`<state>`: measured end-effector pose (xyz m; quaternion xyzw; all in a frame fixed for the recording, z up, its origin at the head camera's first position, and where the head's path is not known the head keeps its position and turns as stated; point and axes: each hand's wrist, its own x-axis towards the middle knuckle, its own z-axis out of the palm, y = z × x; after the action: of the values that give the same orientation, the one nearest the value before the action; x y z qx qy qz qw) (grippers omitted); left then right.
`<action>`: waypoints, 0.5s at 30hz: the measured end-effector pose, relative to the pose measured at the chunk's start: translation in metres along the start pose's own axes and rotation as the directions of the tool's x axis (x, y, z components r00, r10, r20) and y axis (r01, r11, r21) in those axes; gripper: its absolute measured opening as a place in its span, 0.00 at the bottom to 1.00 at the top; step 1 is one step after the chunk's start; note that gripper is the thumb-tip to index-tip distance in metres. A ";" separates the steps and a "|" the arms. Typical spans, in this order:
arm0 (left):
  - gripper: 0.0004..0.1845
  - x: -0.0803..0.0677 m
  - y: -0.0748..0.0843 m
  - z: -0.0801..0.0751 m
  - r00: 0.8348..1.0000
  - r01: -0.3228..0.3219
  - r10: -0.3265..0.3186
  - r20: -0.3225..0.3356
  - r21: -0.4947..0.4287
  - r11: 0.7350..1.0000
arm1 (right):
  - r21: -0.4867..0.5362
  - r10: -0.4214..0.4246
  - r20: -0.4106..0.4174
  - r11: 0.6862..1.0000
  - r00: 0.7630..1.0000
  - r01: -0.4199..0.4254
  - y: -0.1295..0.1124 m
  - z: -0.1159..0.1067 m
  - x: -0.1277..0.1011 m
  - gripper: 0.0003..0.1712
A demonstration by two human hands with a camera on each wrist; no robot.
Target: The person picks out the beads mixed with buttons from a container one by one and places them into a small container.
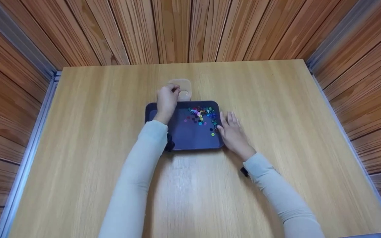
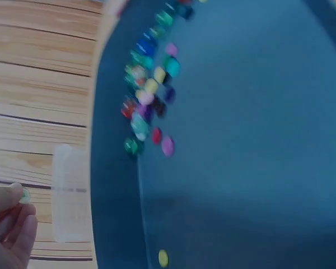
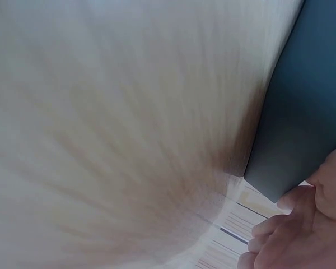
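Note:
My left hand (image 1: 168,100) reaches over the far left part of a dark tray (image 1: 190,138). Between thumb and fingertips it pinches a small round greenish bead (image 2: 25,195), close to a translucent plastic box (image 2: 71,193) just behind the tray. Many colourful beads (image 1: 201,114) lie inside the tray, mostly along its far right side, and a single yellow bead (image 2: 163,258) sits apart from them. My right hand (image 1: 234,134) rests at the tray's right side, thumb by the rim and the other fingers extended forward.
The tray stands on a light wooden table (image 1: 111,109). Wood-plank walls (image 1: 174,31) rise behind and on both sides, with metal rails (image 1: 28,165) along the table's side edges. A dark wrist device (image 1: 169,143) overlaps the tray's near left corner.

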<state>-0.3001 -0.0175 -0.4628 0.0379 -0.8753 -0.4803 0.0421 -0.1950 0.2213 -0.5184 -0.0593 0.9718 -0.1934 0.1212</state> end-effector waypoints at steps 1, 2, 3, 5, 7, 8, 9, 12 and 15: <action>0.11 0.000 0.000 0.000 1.000 -0.014 0.014 0.003 0.026 1.000 | 0.003 0.001 0.002 1.000 1.000 -0.001 0.000 0.001 0.000 0.35; 0.11 0.001 0.000 0.001 1.000 -0.026 0.026 0.005 0.043 0.999 | 0.006 0.002 0.002 1.000 1.000 -0.002 0.000 0.001 0.000 0.35; 0.11 0.001 0.000 0.001 0.999 -0.036 0.036 0.007 0.054 0.998 | 0.008 0.003 0.001 1.000 1.000 -0.003 0.000 0.002 0.001 0.35; 0.10 0.001 0.000 0.002 0.999 -0.049 0.049 0.010 0.067 0.997 | 0.011 0.005 0.000 1.000 1.000 -0.005 0.000 0.003 0.001 0.35; 0.10 0.002 0.000 0.003 0.998 -0.060 0.060 0.011 0.078 0.995 | 0.015 0.006 -0.001 1.000 1.000 -0.006 0.000 0.003 0.001 0.35; 0.11 0.003 0.000 0.004 0.998 -0.065 0.064 0.012 0.088 0.994 | 0.016 0.005 -0.004 1.000 1.000 -0.005 0.000 0.003 0.001 0.35; 0.11 0.003 0.000 0.004 0.997 -0.072 0.071 0.015 0.103 0.992 | 0.015 0.003 -0.008 1.000 1.000 -0.003 0.000 0.002 0.001 0.35; 0.11 0.004 -0.001 0.006 0.996 -0.089 0.086 0.029 0.156 0.984 | 0.011 -0.008 -0.025 1.000 1.000 0.008 0.001 0.001 0.000 0.35; 0.11 0.004 -0.004 0.007 0.994 -0.109 0.104 0.037 0.208 0.972 | 0.001 -0.021 -0.034 1.000 0.999 0.021 0.002 0.002 0.000 0.34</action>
<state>-0.3048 -0.0147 -0.4697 -0.0109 -0.9222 -0.3830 0.0524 -0.1946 0.2224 -0.5206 -0.0664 0.9729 -0.1961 0.1027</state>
